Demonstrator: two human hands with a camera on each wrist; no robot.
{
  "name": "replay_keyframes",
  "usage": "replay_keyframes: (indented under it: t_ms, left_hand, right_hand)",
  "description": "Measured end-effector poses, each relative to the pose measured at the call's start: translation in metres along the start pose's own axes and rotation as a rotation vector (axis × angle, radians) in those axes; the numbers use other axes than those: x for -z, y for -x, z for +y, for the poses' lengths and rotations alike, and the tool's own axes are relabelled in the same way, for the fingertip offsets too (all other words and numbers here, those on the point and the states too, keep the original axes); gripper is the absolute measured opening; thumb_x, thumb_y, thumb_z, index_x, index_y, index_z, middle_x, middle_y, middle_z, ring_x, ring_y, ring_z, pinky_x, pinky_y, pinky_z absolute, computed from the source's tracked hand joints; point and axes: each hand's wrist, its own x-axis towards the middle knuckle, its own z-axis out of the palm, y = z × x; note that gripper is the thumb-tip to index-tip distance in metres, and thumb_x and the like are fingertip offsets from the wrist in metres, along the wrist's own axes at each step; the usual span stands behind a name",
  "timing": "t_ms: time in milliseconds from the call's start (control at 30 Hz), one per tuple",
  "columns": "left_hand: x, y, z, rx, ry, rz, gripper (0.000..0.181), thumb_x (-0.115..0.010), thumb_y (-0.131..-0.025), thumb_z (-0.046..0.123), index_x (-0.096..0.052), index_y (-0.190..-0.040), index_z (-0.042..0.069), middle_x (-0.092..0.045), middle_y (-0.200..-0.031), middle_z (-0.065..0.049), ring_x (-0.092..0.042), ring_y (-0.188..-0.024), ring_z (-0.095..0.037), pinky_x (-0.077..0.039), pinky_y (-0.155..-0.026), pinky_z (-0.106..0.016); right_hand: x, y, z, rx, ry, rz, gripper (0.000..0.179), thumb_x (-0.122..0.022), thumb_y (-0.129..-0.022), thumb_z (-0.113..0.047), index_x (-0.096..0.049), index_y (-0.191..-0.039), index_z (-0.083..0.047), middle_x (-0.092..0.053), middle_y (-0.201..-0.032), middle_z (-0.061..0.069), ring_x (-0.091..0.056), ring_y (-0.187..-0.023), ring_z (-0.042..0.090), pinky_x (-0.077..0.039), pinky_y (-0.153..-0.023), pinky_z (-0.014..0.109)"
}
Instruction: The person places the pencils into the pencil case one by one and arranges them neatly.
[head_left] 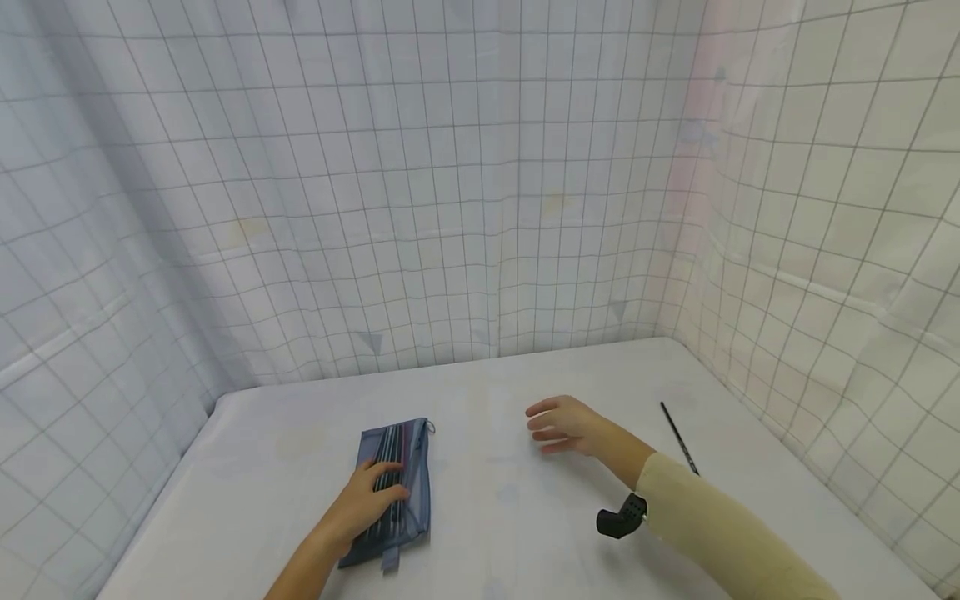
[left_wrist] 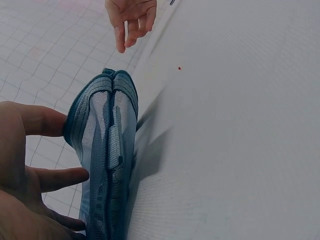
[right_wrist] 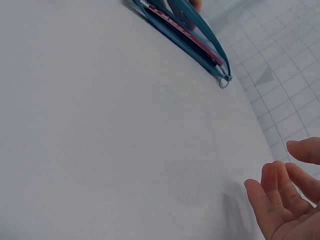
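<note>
A blue mesh zip pencil case [head_left: 417, 500] lies on the white table with several slim pens or pencils inside, one of them dark red. My left hand [head_left: 367, 502] rests over it, fingers spread and fairly straight. In the left wrist view the fingertips touch the side of the case [left_wrist: 100, 145]. My right hand [head_left: 567, 425] hovers over the table to the right of the case, fingers loosely extended with nothing between them. The right wrist view shows the ring [right_wrist: 224, 82] at the zip end of the case, with the right hand [right_wrist: 285, 200] apart from it.
A thin dark pencil or stick [head_left: 678, 437] lies on the table [head_left: 487, 533] beyond my right forearm. A black wrist camera [head_left: 622, 517] juts from the right sleeve. White grid-patterned curtains [head_left: 465, 208] stand around the table's back and sides.
</note>
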Motion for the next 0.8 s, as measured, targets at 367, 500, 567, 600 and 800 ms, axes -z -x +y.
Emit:
replay_keyframes:
  t_ms: [367,500,567,600,800]
  left_hand:
    - [-0.001,0.001,0.001,-0.003,-0.008,0.01,0.055,-0.067,-0.094,0.023,-0.057,-0.142,-0.001,-0.011,-0.161,-0.042,-0.008,-0.143,-0.068,-0.013,-0.105,-0.083]
    - [-0.001,0.001,0.001,-0.001,-0.005,0.007,0.055,-0.067,-0.094,0.024,-0.057,-0.142,-0.001,-0.011,-0.161,-0.041,-0.008,-0.143,-0.068,-0.013,-0.105,-0.083]
    - [-0.001,0.001,0.001,-0.002,-0.001,0.006,0.054,-0.067,-0.094,0.023,-0.058,-0.142,0.0,-0.011,-0.161,-0.041,-0.008,-0.143,-0.068,-0.013,-0.105,-0.083]
    - [-0.001,0.001,0.001,-0.001,0.0,0.006,0.054,-0.067,-0.094,0.023,-0.058,-0.142,0.0,-0.011,-0.161,-0.041,-0.008,-0.143,-0.068,-0.013,-0.105,-0.083]
    - [-0.001,0.0,0.0,0.001,-0.009,0.012,0.054,-0.067,-0.094,0.023,-0.058,-0.142,0.0,-0.011,-0.161,-0.041,-0.009,-0.143,-0.069,-0.014,-0.105,-0.083]
  right_hand:
    - [0.039,0.012,0.007,-0.007,0.01,0.05,0.042,-0.07,-0.096,-0.005,-0.06,-0.136,0.006,-0.066,-0.123,0.019,-0.069,-0.106,0.032,-0.06,-0.085,0.046]
    - [0.055,0.015,0.01,-0.013,0.007,0.077,0.043,-0.069,-0.097,-0.004,-0.058,-0.137,0.006,-0.064,-0.124,0.019,-0.069,-0.106,0.032,-0.06,-0.085,0.044]
    - [0.063,0.016,0.012,-0.018,0.007,0.095,0.043,-0.07,-0.096,-0.004,-0.059,-0.137,0.006,-0.063,-0.125,0.02,-0.069,-0.105,0.031,-0.06,-0.084,0.043]
    - [0.067,0.017,0.013,-0.02,0.007,0.1,0.044,-0.069,-0.096,-0.004,-0.058,-0.137,0.007,-0.062,-0.126,0.02,-0.068,-0.105,0.031,-0.06,-0.084,0.043]
    - [0.087,0.025,0.017,-0.026,0.005,0.113,0.047,-0.069,-0.097,-0.005,-0.055,-0.14,0.007,-0.059,-0.131,0.02,-0.067,-0.107,0.03,-0.06,-0.085,0.042]
